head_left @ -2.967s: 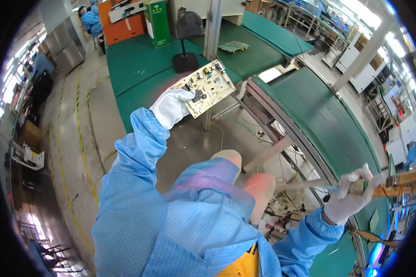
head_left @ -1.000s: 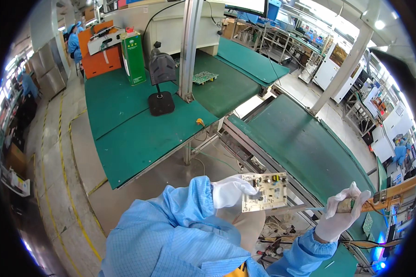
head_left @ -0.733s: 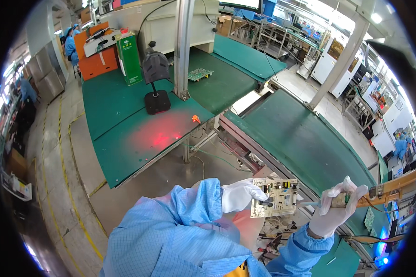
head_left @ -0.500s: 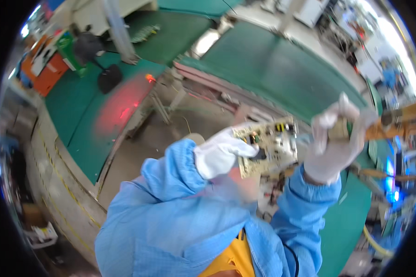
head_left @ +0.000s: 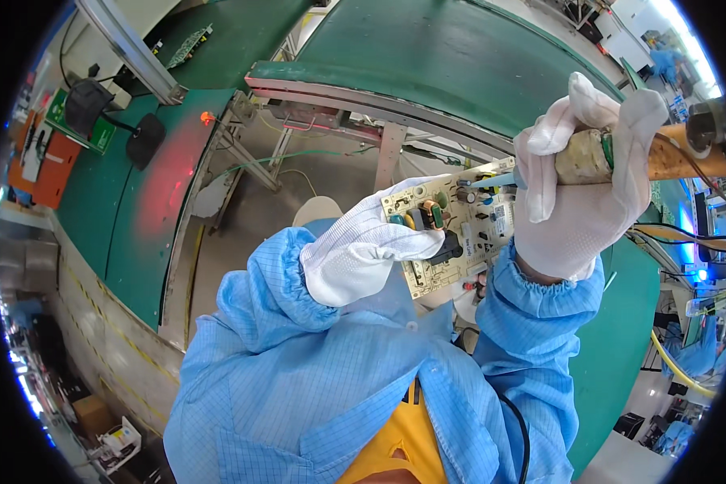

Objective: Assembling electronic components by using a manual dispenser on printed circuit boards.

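Observation:
My left hand (head_left: 371, 248), in a white glove, grips the left side of a cream circuit board (head_left: 462, 270) with its thumb over the components. The board is tilted in front of my chest and carries coils, capacitors and a black block. My gloved right hand (head_left: 577, 206) is closed around a tool with a beige, tape-wrapped body (head_left: 585, 157). A pale blue tapered tip (head_left: 496, 181) reaches out from this hand over the board's upper right part. Whether the tip touches the board I cannot tell. Fingers hide much of the tool.
A green-topped conveyor line (head_left: 436, 64) runs across the far side. At left is a green bench (head_left: 97, 210) with a red-lit patch, a black lamp-like fixture (head_left: 145, 141) and an orange bin (head_left: 52, 173). An orange-brown bar (head_left: 678, 153) stands beside my right hand. Another green surface (head_left: 617, 339) lies at right.
The view has shifted and sharpened. My right hand with the tool has come closer to the board, and the pale blue tip now shows over it. My left hand still grips the board.

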A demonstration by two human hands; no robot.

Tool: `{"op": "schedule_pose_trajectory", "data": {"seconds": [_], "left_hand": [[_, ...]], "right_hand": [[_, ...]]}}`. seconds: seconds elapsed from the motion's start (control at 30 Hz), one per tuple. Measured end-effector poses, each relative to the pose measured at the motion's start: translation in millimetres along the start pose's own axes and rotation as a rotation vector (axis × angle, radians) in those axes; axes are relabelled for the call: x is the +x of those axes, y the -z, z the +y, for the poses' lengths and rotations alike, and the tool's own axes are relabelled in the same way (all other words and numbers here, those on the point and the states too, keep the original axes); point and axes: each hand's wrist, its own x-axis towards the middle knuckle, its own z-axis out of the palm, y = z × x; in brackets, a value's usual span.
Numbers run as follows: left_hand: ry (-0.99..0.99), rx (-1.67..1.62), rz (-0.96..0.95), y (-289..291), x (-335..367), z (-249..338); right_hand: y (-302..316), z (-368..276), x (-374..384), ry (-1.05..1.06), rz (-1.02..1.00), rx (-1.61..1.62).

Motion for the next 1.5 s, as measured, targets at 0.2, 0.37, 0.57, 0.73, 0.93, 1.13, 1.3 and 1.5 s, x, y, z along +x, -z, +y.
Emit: {"op": "schedule_pose_trajectory", "data": {"seconds": [0.2,0.37,0.57,0.73,0.93,1.13,1.3,1.5], "left_hand": [[-0.050,-0.047,-0.019,-5,0,-2],[-0.039,-0.080,-0.010,0,2,-5],[-0.055,-0.117,-0.010,4,6,-11],[-0.012,-0.127,0.037,10,4,-11],[-0.016,-0.203,0.089,20,-3,-14],[-0.040,0.234,0.118,10,-11,-6],[0.086,-0.238,0.139,-1,-11,-1],[0.078,-0.226,0.164,-4,-13,-3]], "right_hand": [[5,16,0,0.178,0.057,-0.196],[10,15,3,0.217,0.015,-0.210],[12,12,4,0.183,-0.009,-0.107],[12,14,5,0.234,0.104,-0.303],[26,-2,14,0.146,-0.246,-0.299],[14,6,5,0.103,-0.199,0.205],[10,-3,0,0.305,-0.090,-0.611],[24,9,12,0.645,-0.203,-0.809]]}}
